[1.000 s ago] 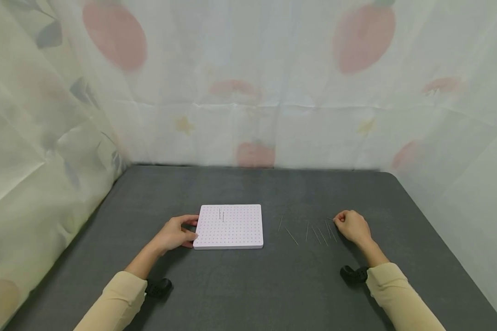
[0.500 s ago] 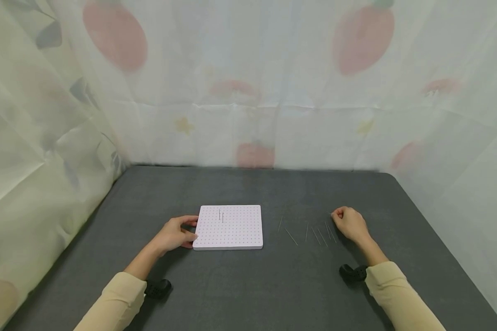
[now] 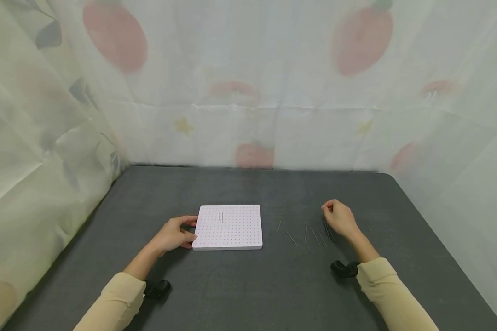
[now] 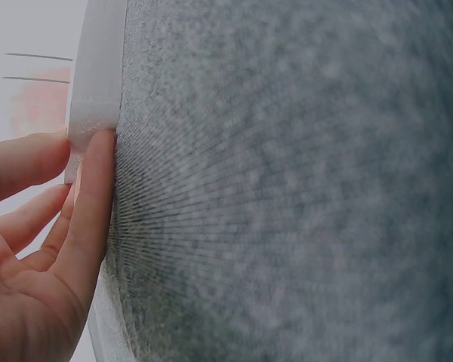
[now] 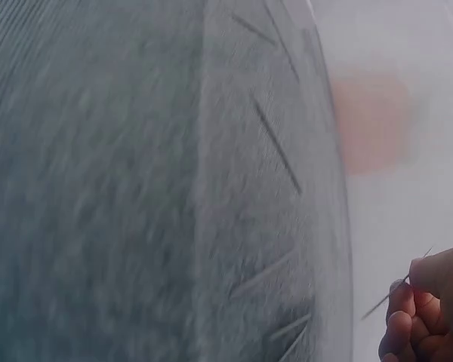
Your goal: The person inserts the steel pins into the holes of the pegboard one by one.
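Note:
The white board (image 3: 232, 234), covered in a grid of small holes, lies flat on the table. My left hand (image 3: 176, 235) grips its left edge near the front corner; in the left wrist view, the fingers (image 4: 94, 196) reach round the edge of the board (image 4: 98, 68). Two thin metal pins (image 3: 222, 218) stand upright in its upper left part. Off to the right, my right hand (image 3: 339, 217) pinches another thin pin (image 5: 377, 308) between thumb and fingertips, raised above the table. Several more pins (image 3: 291, 237) lie loose between the board and this hand.
The grey table (image 3: 248, 289) ends at a white curtain (image 3: 314, 138) with a fruit print behind it. More curtain (image 3: 58, 151) hangs along the left side. A black wrist camera (image 3: 159, 288) sits below the left sleeve, another camera (image 3: 344, 270) below the right.
My right hand has lifted its pin off the table and moved left and farther away, over the loose pins. The left hand stays on the board.

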Available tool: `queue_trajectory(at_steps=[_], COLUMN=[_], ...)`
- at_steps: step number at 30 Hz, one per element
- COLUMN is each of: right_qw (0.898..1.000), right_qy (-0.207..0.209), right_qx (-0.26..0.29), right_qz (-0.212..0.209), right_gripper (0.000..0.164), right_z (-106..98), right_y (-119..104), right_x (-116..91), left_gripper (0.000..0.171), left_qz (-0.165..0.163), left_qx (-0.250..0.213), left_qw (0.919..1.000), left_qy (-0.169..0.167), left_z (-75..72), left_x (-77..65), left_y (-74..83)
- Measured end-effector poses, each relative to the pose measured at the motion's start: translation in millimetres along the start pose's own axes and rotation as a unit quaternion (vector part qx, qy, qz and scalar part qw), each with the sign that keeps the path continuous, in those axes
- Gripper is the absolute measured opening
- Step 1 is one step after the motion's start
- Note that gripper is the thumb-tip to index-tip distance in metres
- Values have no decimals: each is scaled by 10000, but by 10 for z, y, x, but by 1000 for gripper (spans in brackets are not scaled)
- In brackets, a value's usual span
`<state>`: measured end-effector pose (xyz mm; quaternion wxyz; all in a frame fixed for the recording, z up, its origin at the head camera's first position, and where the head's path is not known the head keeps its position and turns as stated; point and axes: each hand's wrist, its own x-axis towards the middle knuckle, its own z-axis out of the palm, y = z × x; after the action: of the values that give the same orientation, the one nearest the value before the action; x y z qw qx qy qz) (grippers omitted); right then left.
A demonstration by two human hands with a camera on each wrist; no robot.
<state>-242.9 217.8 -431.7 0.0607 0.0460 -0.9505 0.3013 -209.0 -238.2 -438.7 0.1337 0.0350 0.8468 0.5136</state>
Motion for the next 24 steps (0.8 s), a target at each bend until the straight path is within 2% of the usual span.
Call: queue_trajectory(at_steps=[14,24], right_qw=[9988,9957], right_qy=[-89,-216], right_qx=[357,824], right_qz=[-333,-375], right_gripper=[20,15], right_z=[180,313], right_y=[-311,-539], right_x=[59,65], left_gripper=[58,59], left_qz=[-61,-61], left_qx=[15,-18], left_qw=[10000,10000], left_qy=[24,-1], left_z=[-15,-9], left_x=[21,22], left_y=[-14,-12])
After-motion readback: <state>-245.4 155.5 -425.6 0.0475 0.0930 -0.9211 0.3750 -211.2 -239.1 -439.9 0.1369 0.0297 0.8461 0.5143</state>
